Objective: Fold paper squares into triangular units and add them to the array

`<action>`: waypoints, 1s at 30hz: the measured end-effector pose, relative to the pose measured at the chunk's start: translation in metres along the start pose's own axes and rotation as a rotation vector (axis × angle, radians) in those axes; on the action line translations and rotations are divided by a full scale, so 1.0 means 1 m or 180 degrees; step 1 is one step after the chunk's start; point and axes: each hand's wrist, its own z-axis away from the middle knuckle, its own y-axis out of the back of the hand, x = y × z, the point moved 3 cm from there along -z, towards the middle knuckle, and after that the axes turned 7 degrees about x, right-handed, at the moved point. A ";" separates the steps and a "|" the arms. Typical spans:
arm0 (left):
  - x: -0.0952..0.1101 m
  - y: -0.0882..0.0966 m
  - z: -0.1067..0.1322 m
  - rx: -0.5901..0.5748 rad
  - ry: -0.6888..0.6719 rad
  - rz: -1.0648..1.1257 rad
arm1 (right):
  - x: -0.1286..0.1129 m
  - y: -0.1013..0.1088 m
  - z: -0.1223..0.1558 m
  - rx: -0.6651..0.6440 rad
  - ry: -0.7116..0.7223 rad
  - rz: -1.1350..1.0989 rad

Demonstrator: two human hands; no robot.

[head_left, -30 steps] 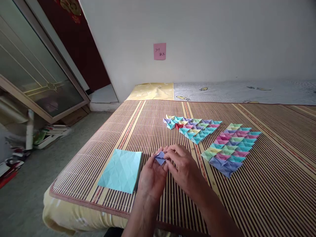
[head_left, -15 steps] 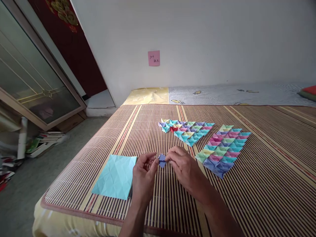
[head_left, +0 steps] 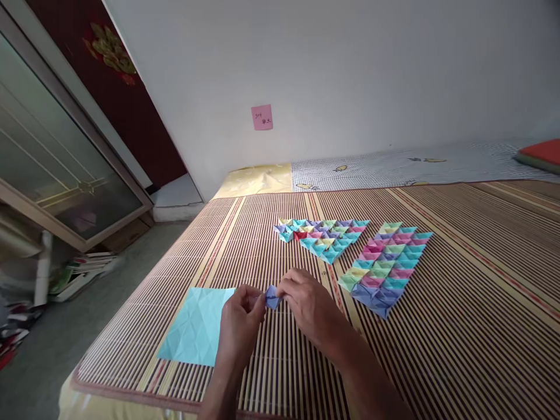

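A small piece of folded purple paper (head_left: 272, 298) is held just above the striped mat, between my two hands. My left hand (head_left: 241, 309) pinches its left corner. From the other side, the fingertips of my right hand (head_left: 306, 303) grip its right corner. Beside my left hand lies a creased light-blue square sheet of paper (head_left: 192, 326), its right edge partly covered by that hand. Past my hands, many small folded paper boats in several colours lie in rows, one group (head_left: 326, 248) farther back and another group (head_left: 380, 268) to the right, with purple ones at its near end.
The striped bamboo mat (head_left: 455, 326) covers the bed. A pink note (head_left: 262, 117) is stuck on the white wall. At the left stand a glass-panelled door (head_left: 65, 151) and a pile of books (head_left: 83, 271) on the floor. A red cushion (head_left: 542, 154) lies at the far right.
The whole view has shifted, so the paper groups sit slightly farther left. Both hands still pinch the purple paper, and the left hand's fingers have closed in more around its corner.
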 end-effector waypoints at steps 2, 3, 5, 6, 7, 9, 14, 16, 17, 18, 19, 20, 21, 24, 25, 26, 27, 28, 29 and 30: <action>0.001 0.002 0.001 -0.0079 0.0049 -0.0012 | -0.003 0.000 -0.002 0.0004 -0.0006 -0.0004; 0.002 0.004 0.000 -0.0103 0.0041 -0.0041 | -0.004 0.000 -0.002 0.0030 -0.0014 -0.0039; 0.007 0.011 -0.006 -0.0075 -0.0081 -0.0184 | -0.008 0.004 -0.004 0.0147 -0.0034 -0.0180; 0.011 0.015 -0.012 -0.0018 -0.0176 -0.0296 | -0.010 0.007 -0.004 0.0233 -0.0059 -0.0256; 0.017 0.020 -0.022 0.0098 -0.0307 -0.0492 | -0.011 0.010 -0.004 0.0321 -0.0086 -0.0318; 0.029 0.025 -0.051 0.0246 -0.0377 -0.0832 | -0.012 0.017 -0.003 0.0439 -0.0124 -0.0355; 0.055 0.004 -0.160 0.0164 -0.0120 -0.1156 | -0.005 0.037 0.003 0.0604 -0.0053 -0.0336; 0.057 -0.014 -0.202 0.0057 0.0061 -0.1249 | 0.002 0.045 0.005 0.0732 -0.0025 -0.0336; 0.056 -0.023 -0.219 0.0023 0.0129 -0.1287 | 0.006 0.048 0.005 0.0793 -0.0026 -0.0324; 0.055 -0.032 -0.234 -0.0009 0.0183 -0.1323 | 0.010 0.051 0.006 0.0845 -0.0039 -0.0310; 0.052 -0.041 -0.246 -0.0038 0.0217 -0.1361 | 0.014 0.053 0.006 0.0885 -0.0057 -0.0300; 0.049 -0.048 -0.255 -0.0057 0.0245 -0.1406 | 0.017 0.055 0.007 0.0914 -0.0083 -0.0299; 0.046 -0.056 -0.263 -0.0073 0.0262 -0.1447 | 0.020 0.056 0.007 0.0932 -0.0114 -0.0309; 0.035 -0.072 -0.278 -0.0113 0.0279 -0.1563 | 0.025 0.057 0.008 0.0908 -0.0183 -0.0341; 0.032 -0.075 -0.281 -0.0115 0.0265 -0.1598 | 0.026 0.057 0.009 0.0883 -0.0205 -0.0351; 0.030 -0.078 -0.283 -0.0111 0.0239 -0.1629 | 0.027 0.056 0.009 0.0856 -0.0225 -0.0361; 0.028 -0.081 -0.285 -0.0100 0.0200 -0.1658 | 0.027 0.056 0.009 0.0838 -0.0244 -0.0370; 0.027 -0.082 -0.287 -0.0087 0.0149 -0.1685 | 0.027 0.056 0.009 0.0837 -0.0253 -0.0377; 0.026 -0.084 -0.288 -0.0069 0.0077 -0.1710 | 0.027 0.056 0.009 0.0845 -0.0261 -0.0381; 0.025 -0.085 -0.289 -0.0051 -0.0003 -0.1733 | 0.027 0.055 0.008 0.0860 -0.0262 -0.0380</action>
